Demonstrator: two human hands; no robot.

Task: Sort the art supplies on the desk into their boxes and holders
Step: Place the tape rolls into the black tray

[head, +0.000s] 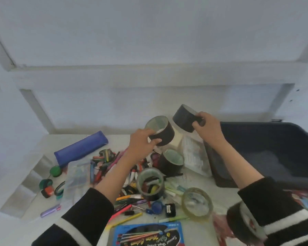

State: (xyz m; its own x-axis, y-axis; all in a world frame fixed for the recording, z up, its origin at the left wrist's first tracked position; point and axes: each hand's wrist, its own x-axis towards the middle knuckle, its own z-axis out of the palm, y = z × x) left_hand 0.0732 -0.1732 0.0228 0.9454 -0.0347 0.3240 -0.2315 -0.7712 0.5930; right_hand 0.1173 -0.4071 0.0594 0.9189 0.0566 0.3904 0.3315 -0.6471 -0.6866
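Two black tape rolls are lifted off the desk (203,181), one in each hand. The left hand (142,142) curls its fingers round the rim of the left roll (161,133). The right hand (209,129) pinches the right roll (183,119), which is just beside the first, at its one o'clock. A dark bin (274,150) sits at three o'clock of the hands. A third black roll (171,163) stands on the desk at six o'clock of the held pair. A clear tape roll (150,183) is further toward six, on a heap of pens (112,168). A blue pencil case (81,150) lies at nine o'clock.
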